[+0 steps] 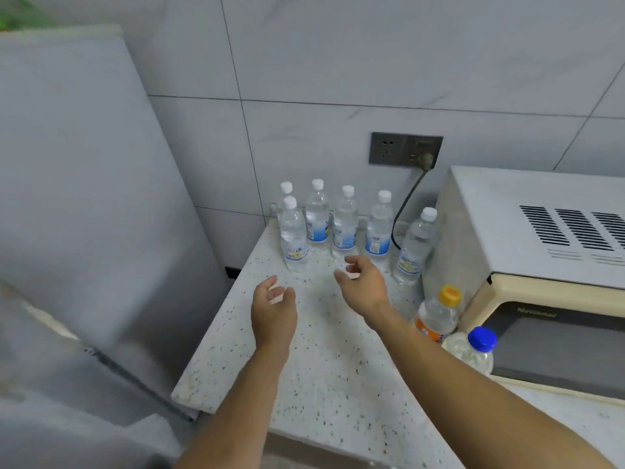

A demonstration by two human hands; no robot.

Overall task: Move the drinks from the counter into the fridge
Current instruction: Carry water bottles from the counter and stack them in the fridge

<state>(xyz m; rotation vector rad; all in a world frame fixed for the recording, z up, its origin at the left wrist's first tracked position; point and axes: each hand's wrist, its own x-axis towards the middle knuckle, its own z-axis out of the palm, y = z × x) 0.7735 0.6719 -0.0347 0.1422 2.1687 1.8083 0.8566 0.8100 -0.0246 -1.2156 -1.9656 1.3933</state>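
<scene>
Both hands reach over the counter (324,367), empty: the left hand (274,309) and right hand (363,282) have fingers loosely apart, gripping nothing. The water bottles (345,221) stand packed close at the back by the wall, one more beside the microwave (527,238), with an orange-capped bottle (438,316) and a blue-capped bottle (477,350) nearer. Risk, I'd say: reaching into that tight cluster could knock a neighbour over, and the fridge (84,198) to the left looks shut. Every bottle stands upright, long axis vertical, caps up.
</scene>
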